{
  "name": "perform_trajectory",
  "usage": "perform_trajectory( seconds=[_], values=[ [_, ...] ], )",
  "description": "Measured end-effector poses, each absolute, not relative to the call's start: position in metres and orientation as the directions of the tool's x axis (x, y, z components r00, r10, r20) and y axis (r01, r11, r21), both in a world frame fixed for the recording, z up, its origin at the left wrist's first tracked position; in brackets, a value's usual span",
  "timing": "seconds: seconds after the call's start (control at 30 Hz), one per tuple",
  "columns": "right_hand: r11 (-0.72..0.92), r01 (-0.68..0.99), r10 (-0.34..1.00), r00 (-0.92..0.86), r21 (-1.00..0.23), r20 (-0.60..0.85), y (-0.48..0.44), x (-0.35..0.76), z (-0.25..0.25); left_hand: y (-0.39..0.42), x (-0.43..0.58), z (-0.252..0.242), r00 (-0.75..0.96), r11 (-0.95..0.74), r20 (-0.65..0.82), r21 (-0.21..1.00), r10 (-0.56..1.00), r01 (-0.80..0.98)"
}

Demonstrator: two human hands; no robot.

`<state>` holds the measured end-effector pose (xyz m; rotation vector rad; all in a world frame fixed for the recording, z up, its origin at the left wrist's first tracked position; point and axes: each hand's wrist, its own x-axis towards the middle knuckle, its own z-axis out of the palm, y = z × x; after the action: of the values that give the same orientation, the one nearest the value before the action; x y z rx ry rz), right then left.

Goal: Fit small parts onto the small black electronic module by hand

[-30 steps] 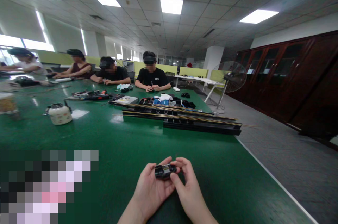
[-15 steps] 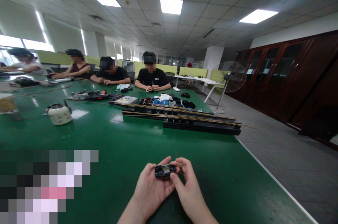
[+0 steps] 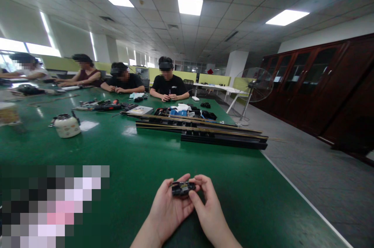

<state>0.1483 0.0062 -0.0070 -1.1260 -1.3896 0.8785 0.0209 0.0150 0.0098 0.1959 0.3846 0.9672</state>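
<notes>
A small black device [image 3: 182,188] with a shiny middle is held low over the green table [image 3: 131,154], near its front edge. My left hand [image 3: 168,211] cups it from below and behind, fingers curled round its left end. My right hand [image 3: 206,207] pinches its right end, thumb pressed on the front. Both hands meet at the device.
Long black rails with gold strips [image 3: 201,133] lie across the table beyond my hands. A white kettle [image 3: 66,125] stands at the left. Tools and boxes [image 3: 137,109] lie farther back, where several people [image 3: 168,84] sit. A fan [image 3: 255,84] and dark cabinets [image 3: 321,84] stand at the right.
</notes>
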Motion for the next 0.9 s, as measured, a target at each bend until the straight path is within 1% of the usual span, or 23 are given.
perform_trajectory(
  seconds=[0.2, 0.5, 0.67, 0.9],
  values=[
    [0.263, 0.196, 0.962, 0.015, -0.945, 0.271, 0.0061, 0.149, -0.0063, 0.0155, 0.0215, 0.011, 0.491, 0.555, -0.259, 0.337, 0.832, -0.761],
    [0.236, 0.181, 0.97, 0.014, -0.955, 0.242, 0.0051, 0.148, -0.0038, 0.0166, 0.0219, 0.0117, 0.476, 0.549, -0.278, 0.337, 0.834, -0.765],
    [0.251, 0.16, 0.967, 0.008, -0.955, 0.256, 0.0044, 0.1477, -0.0007, 0.0145, 0.0207, 0.0142, 0.472, 0.541, -0.268, 0.337, 0.84, -0.771],
    [0.255, 0.173, 0.966, -0.009, -0.951, 0.258, 0.004, 0.1472, 0.0003, 0.0145, 0.0193, 0.0128, 0.49, 0.544, -0.238, 0.307, 0.838, -0.781]
  ],
)
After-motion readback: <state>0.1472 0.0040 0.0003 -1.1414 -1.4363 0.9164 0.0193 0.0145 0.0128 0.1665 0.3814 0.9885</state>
